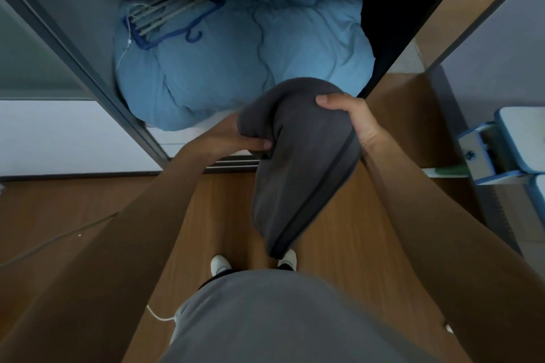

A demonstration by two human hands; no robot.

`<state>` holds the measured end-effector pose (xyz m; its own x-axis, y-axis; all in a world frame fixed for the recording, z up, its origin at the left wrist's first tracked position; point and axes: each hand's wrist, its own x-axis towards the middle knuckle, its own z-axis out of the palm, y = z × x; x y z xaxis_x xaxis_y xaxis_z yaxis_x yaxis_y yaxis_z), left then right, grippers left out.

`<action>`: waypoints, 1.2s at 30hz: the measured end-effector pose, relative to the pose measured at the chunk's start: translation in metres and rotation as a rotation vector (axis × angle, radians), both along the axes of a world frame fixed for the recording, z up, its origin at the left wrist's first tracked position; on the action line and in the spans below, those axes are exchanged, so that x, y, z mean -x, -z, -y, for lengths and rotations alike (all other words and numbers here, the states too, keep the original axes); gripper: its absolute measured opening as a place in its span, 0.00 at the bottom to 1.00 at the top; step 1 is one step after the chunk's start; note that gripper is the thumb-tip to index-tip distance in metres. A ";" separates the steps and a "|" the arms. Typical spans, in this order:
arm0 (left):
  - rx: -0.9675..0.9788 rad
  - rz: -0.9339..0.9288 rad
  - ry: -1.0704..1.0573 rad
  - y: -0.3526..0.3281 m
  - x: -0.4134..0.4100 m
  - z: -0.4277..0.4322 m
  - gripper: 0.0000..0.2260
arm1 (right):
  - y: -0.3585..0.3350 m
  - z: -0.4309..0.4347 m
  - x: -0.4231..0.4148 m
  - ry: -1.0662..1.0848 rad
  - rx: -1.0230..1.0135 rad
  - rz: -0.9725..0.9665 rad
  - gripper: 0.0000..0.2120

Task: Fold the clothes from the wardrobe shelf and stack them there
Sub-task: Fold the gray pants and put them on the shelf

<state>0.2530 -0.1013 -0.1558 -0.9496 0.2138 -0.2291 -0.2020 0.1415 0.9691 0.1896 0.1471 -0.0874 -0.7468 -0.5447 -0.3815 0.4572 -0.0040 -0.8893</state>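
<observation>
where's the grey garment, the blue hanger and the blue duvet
grey garment [303, 162], head view, middle of the hanging cloth
blue hanger [169, 13], head view, on its pale rods
blue duvet [236, 68], head view, centre of its crumpled top

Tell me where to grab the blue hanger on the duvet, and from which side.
Probably by its hook, reaching in from the front: the blue hanger lies flat on the duvet with the hook pointing towards the opening, and the wall crowds its left.
</observation>
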 end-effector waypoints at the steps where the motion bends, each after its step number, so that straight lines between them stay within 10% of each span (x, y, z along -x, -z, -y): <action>1: 0.067 -0.010 -0.093 0.003 0.001 -0.003 0.17 | 0.001 -0.003 -0.001 0.011 -0.013 0.028 0.11; 7: -0.565 0.362 -0.437 -0.008 0.001 -0.008 0.14 | 0.003 -0.018 -0.007 0.123 -0.104 0.157 0.15; 21: -0.468 0.243 -0.634 -0.068 0.008 -0.016 0.25 | 0.059 -0.015 -0.031 0.283 0.412 0.268 0.46; 28: -0.251 0.283 -0.766 -0.076 0.001 0.011 0.16 | 0.054 0.033 -0.058 0.119 -0.131 -0.144 0.34; 36: -0.600 0.266 -0.606 -0.053 -0.027 0.052 0.31 | 0.030 0.047 -0.051 0.339 0.064 0.125 0.18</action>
<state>0.2800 -0.1529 -0.1031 -0.8698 -0.1530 -0.4690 -0.3058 -0.5788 0.7559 0.2408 0.0998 -0.1175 -0.8389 -0.2997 -0.4543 0.5254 -0.2281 -0.8197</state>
